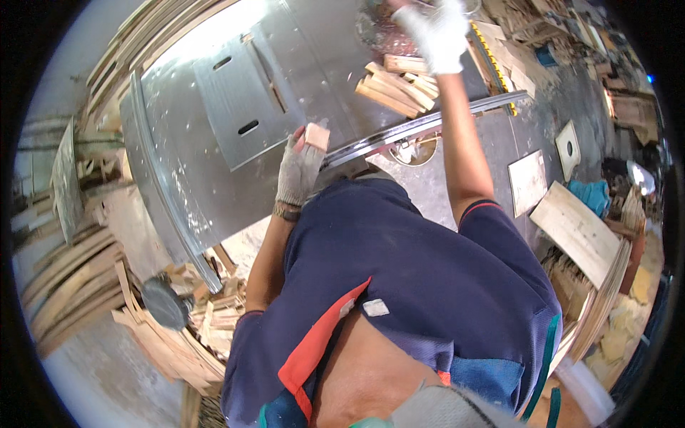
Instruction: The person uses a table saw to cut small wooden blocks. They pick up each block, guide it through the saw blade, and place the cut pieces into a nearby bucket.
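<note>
My left hand (298, 171), in a pale work glove with bare fingertips, is closed on a small wooden block (317, 137) at the near edge of the grey metal saw table (325, 78). My right hand (439, 43), in a white glove, reaches to the far right of the table. Its fingers are partly cut off by the picture's upper edge, so their grip cannot be made out. Just left of it is a reddish round patch or dish (377, 30), unclear in kind. Short wooden strips (396, 89) lie in a loose pile below that hand.
A flat plate (239, 100) with slots is set in the table. Metal rails (428, 127) run along its near and left edges. A round bin (415, 151) stands below the near rail. Stacked boards (68, 292) and scraps lie left; a wooden panel (576, 225) leans at right.
</note>
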`<state>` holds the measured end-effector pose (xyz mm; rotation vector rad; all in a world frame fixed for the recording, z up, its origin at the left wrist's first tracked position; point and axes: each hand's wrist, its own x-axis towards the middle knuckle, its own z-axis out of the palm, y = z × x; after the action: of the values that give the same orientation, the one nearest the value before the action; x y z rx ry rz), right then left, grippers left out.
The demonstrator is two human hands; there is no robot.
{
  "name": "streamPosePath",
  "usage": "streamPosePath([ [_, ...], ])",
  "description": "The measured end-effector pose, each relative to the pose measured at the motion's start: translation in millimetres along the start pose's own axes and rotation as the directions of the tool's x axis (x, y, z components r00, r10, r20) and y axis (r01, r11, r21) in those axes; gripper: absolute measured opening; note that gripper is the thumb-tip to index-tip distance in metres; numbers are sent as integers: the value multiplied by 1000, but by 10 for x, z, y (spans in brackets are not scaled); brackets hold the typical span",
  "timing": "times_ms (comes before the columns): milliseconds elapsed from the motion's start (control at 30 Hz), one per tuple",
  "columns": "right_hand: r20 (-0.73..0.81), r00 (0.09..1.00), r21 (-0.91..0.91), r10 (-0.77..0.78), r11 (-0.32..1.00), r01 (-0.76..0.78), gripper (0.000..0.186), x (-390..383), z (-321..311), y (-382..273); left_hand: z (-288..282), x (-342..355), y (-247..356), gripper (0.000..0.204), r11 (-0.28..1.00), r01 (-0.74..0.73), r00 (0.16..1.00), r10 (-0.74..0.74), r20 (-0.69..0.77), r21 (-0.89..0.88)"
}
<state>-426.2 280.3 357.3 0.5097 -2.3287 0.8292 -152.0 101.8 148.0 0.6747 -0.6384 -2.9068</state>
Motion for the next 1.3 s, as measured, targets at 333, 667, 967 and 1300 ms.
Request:
streamPosePath([
  [333,863,502,381,-56,726,-573,35,-2443,317,252,90,9,-79,62,902,346,938,-339,-76,259],
  [667,504,596,-368,625,780,-506,35,-2934,-243,2044,-123,123,-48,58,873,289,954,-230,-192,392],
  [967,383,859,-270,340,930,-248,42,-2037,666,2755,-181,11,128,56,866,228,963,-134,-234,446],
  [1300,411,900,-155,147,984,-90,29,-1545,600,2121,-1502,-798,330,45,980,-35,847,134,-515,198],
])
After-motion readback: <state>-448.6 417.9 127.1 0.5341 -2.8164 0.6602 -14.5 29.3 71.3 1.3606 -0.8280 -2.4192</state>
